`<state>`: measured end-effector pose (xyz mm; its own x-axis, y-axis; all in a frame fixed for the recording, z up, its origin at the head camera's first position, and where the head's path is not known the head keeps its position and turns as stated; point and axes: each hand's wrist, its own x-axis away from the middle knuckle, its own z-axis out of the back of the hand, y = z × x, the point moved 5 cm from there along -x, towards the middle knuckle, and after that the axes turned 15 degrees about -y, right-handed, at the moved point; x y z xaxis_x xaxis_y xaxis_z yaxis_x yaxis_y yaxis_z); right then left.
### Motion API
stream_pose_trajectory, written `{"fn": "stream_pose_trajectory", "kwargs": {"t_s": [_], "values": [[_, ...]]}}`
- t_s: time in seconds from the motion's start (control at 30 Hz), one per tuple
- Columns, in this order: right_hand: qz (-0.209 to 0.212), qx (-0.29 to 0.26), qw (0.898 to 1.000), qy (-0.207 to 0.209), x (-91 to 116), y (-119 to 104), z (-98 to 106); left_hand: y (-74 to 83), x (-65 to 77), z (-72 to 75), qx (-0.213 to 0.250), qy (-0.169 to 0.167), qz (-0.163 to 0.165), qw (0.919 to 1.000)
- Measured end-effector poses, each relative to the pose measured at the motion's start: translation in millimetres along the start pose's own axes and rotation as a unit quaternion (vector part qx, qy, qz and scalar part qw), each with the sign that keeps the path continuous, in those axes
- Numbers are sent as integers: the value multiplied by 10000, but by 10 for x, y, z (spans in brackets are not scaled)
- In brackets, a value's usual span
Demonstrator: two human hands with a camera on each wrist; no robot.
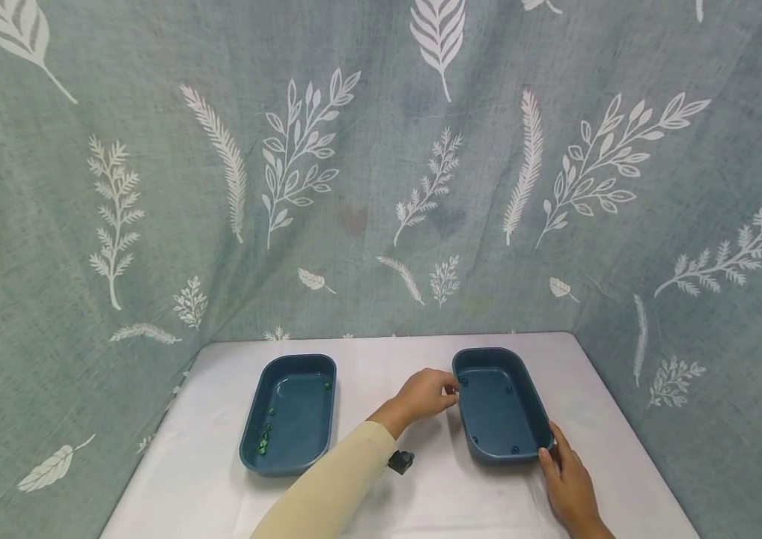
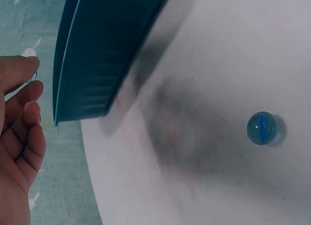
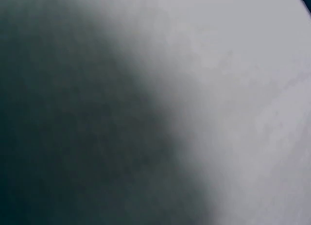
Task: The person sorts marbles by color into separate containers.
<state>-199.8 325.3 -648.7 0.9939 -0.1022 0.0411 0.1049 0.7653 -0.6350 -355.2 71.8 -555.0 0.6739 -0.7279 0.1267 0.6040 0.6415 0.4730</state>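
Note:
My left hand point(image 1: 424, 393) reaches across to the left rim of the right-hand blue tray point(image 1: 498, 408). In the left wrist view, thumb and index finger pinch a small clear glass marble point(image 2: 33, 79), mostly hidden by the fingertips. Another marble point(image 2: 262, 128), clear with a blue swirl, lies on the white table outside the tray. Several small dark blue marbles point(image 1: 515, 450) are spread over this tray's floor. At its near right corner my right hand point(image 1: 571, 486) holds the tray, thumb at the front wall and fingers along the side. The right wrist view is blurred.
A second blue tray point(image 1: 300, 415) stands on the left, with several green marbles point(image 1: 263, 442) mostly along its left side. White cloth point(image 1: 394, 348) covers the table. Leaf-patterned fabric point(image 1: 367, 187) hangs behind and at both sides. A small black camera point(image 1: 400, 461) sits below the left wrist.

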Motion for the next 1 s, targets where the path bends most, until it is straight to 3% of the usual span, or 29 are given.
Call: {"fn": "stream_pose_trajectory", "kwargs": {"t_s": [0.43,0.7,1.0], "values": [[-110,23,9999,37,-21,8,-21,66,-99,-63,-269,-5,-181,9995],[205,108,9993,300,-29,8,18,50,-210,-131,-347,-88,-32,9994],[17,45,10000,79,-43,18,1,40,-233,-158,-278,-99,158,9994]]}}
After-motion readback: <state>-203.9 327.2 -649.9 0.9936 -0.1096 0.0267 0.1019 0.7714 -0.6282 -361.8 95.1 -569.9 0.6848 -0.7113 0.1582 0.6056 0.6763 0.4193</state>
